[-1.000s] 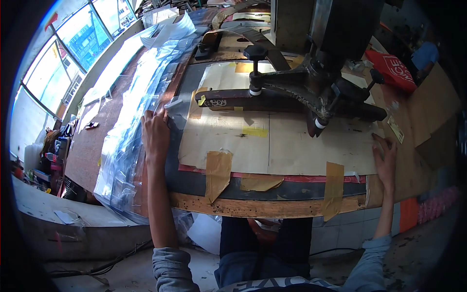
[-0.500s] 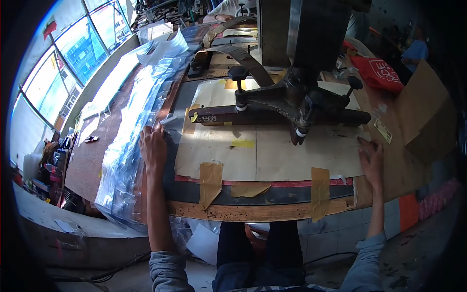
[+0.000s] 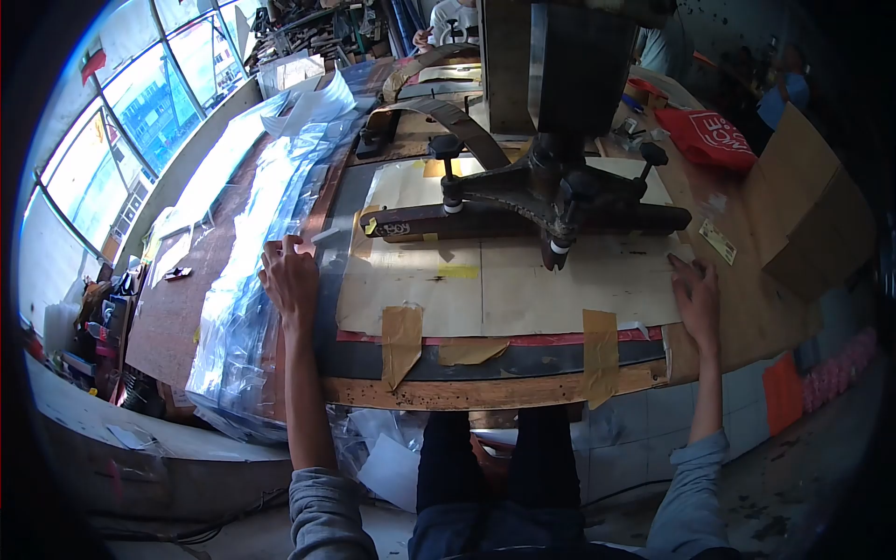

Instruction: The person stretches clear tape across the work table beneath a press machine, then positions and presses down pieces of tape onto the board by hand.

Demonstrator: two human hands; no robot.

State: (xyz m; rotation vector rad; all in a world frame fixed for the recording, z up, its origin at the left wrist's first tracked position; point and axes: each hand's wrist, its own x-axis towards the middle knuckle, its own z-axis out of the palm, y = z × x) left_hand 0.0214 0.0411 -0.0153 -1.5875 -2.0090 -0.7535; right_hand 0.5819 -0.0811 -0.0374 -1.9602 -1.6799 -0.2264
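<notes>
My left hand [image 3: 291, 285] rests at the right edge of the clear plastic sheets [image 3: 247, 285], its fingers bent and a little apart. It appears to hold nothing, though its fingertips are partly hidden. My right hand [image 3: 697, 297] lies with spread fingers at the right edge of a pale board [image 3: 551, 289]. Between my hands, a dark metal press head [image 3: 551, 191] with adjusting knobs stands over a long dark bar [image 3: 401, 222] across the board. Brown tape strips [image 3: 401, 343] run from the board's front edge toward the wooden table edge [image 3: 495, 394].
An open cardboard box [image 3: 807, 201] and a red bag [image 3: 707, 140] are on the right. A curved brown strip [image 3: 467, 126] lies behind the press. People are in the background, one at the back [image 3: 457, 23] and one at the right [image 3: 784, 93]. Windows line the left.
The view has shifted slightly, so the press and board appear farther left. My right hand has stayed by the board's edge, and my left hand by the plastic. More of the person behind shows.
</notes>
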